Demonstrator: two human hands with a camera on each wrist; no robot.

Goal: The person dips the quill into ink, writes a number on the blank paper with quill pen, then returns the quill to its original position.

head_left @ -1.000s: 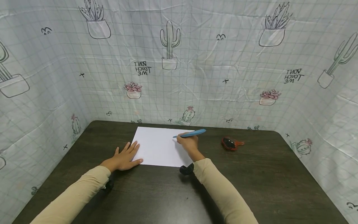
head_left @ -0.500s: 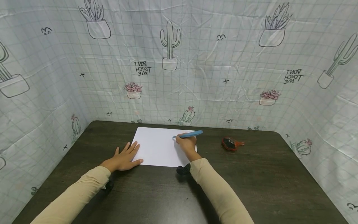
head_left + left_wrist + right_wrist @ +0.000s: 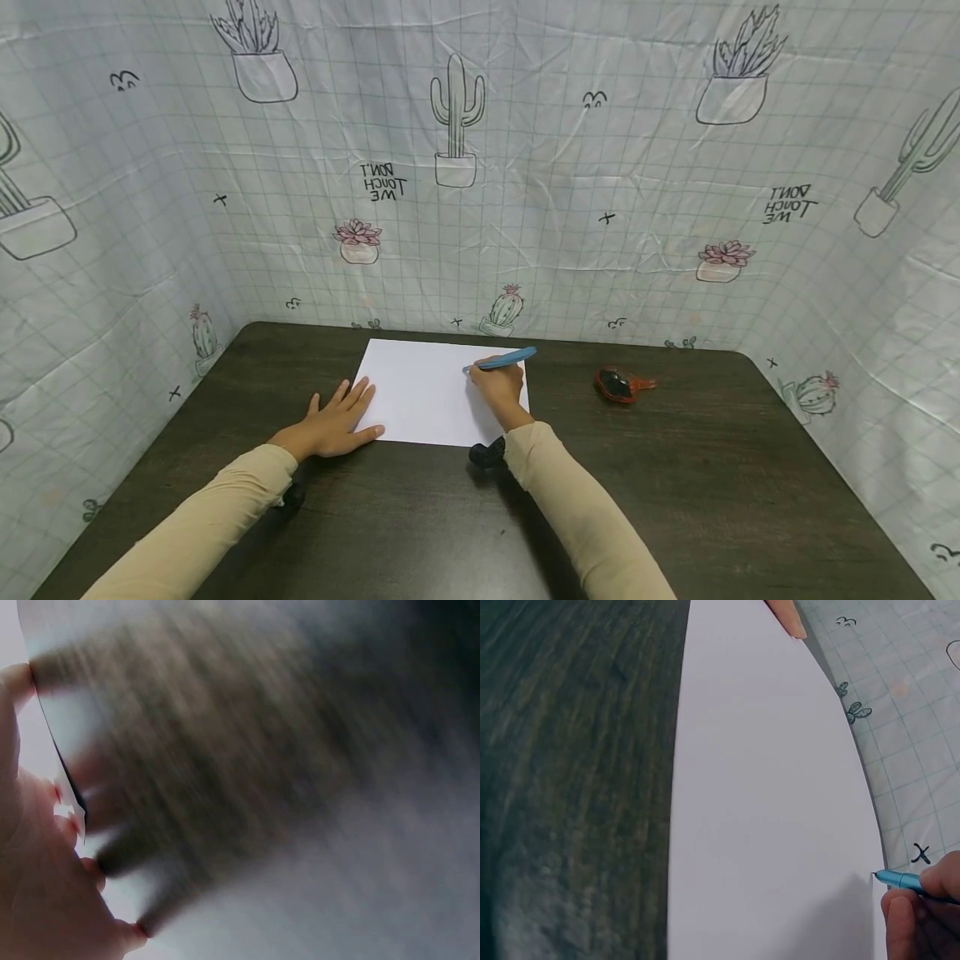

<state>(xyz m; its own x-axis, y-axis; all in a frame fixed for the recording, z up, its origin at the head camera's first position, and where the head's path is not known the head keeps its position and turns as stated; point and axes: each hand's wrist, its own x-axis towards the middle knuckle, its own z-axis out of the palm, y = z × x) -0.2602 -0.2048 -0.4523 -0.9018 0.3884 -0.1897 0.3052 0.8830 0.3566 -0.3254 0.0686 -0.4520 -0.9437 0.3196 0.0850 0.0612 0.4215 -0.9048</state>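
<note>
A white sheet of paper (image 3: 420,392) lies on the dark wooden table. My left hand (image 3: 330,425) rests flat with spread fingers on the sheet's left edge. In the left wrist view, that hand (image 3: 45,862) shows beside the paper's edge. Near the paper's right side, my right hand (image 3: 501,387) pinches a blue pen (image 3: 510,358) with a broad upper end. The pen slants up to the right, its tip at the paper. In the right wrist view, the pen (image 3: 900,880) meets the sheet, and a thin line runs down from its tip.
An orange-red object with a black part (image 3: 618,385) lies on the table (image 3: 705,467) to the right of the paper. A white cloth (image 3: 540,250) printed with cacti hangs behind the table and along both sides. Black wrist gear (image 3: 487,454) sits under the right sleeve.
My right hand and forearm have shifted slightly left, and the pen's upper end has swung left with them. The left hand and the paper have stayed in place.
</note>
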